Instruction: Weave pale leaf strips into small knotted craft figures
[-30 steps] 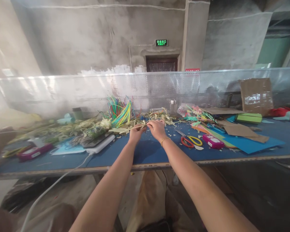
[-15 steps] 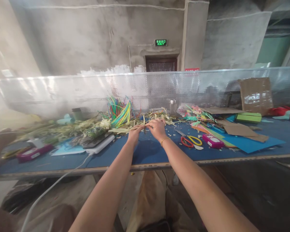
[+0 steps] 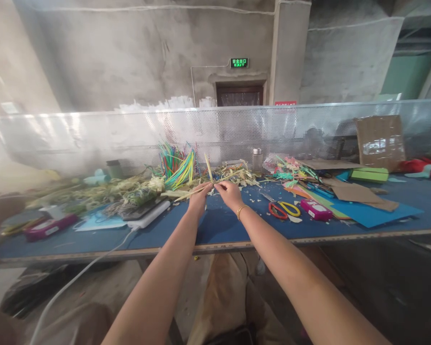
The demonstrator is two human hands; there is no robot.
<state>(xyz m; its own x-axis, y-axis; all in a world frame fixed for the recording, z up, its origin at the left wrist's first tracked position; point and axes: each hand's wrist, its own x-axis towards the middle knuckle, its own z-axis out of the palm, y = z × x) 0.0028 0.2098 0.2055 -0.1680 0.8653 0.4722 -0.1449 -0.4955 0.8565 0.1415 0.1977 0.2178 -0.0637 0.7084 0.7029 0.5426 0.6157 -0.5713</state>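
Note:
My left hand [image 3: 198, 198] and my right hand [image 3: 230, 194] meet above the blue table, their fingertips pinched close together. Between them they grip pale straw-like strips [image 3: 209, 167]; one end stands upright over the fingertips and another slants out left past my left hand. My right wrist wears a gold bracelet. Behind my hands lies a heap of loose dry strips [image 3: 239, 175]. To its left is a bundle of coloured pipe cleaners [image 3: 181, 167], yellow, green and red. The exact join at the fingertips is too small to make out.
Scissors [image 3: 283, 210] and a magenta box [image 3: 316, 210] lie right, beside coloured paper and cardboard [image 3: 359, 191]. Left are a white power strip [image 3: 149, 215] with a trailing cable and more plant fibre [image 3: 132, 199]. A bottle [image 3: 257, 159] stands behind. Another person's arm shows far left.
A strip now stands upright above my fingertips, where the strips lay lower before. My right hand has shifted slightly left and down, its fingers drawn into a pinch.

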